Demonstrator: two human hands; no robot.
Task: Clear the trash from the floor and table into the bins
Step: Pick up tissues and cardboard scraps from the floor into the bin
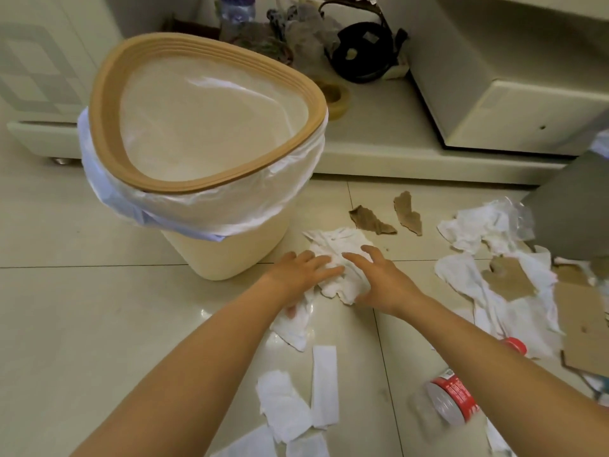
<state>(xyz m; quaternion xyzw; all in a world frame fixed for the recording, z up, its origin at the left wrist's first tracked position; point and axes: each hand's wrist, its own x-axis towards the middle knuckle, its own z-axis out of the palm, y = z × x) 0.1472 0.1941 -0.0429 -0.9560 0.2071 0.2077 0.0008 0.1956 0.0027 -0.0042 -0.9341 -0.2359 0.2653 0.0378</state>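
Glossy cream floor tiles (99,324) filled the shot, w/ a low cream cabinet ledge (379,140) running across the back. Front and centre-left stood the cream plastic bin with a tan ring rim (211,186), white liner bag (204,127) folded over its edge, nothing visible inside.

Both bare hands were down at floor level, just right of the bin's base. Left hand (301,273) lay flat on the crumpled white paper tissue (339,258), fingers spread apart and pressing its left edge; its thumb looked tucked into the paper lower down (hard to call). Right hand (384,280) came in from the other side, fingers splayed and curled over the tissue's right edge, not closed on it. So the wad sat between the two hands, on the floor, touching both.

Beyond it lay two torn brown cardboard scraps (372,221), near each other but apart. To the right, a heap of more white tissue sheets (474,232) mixed w/ flat brown cardboard pieces (510,278). Nearer the camera, white paper strips (324,384) lay between the forearms, and a clear plastic bottle with a red label (451,400) lay on its side under the right forearm. Back on the ledge sat a yellowish roll of tape (336,98) and a dark clutter pile (359,51).
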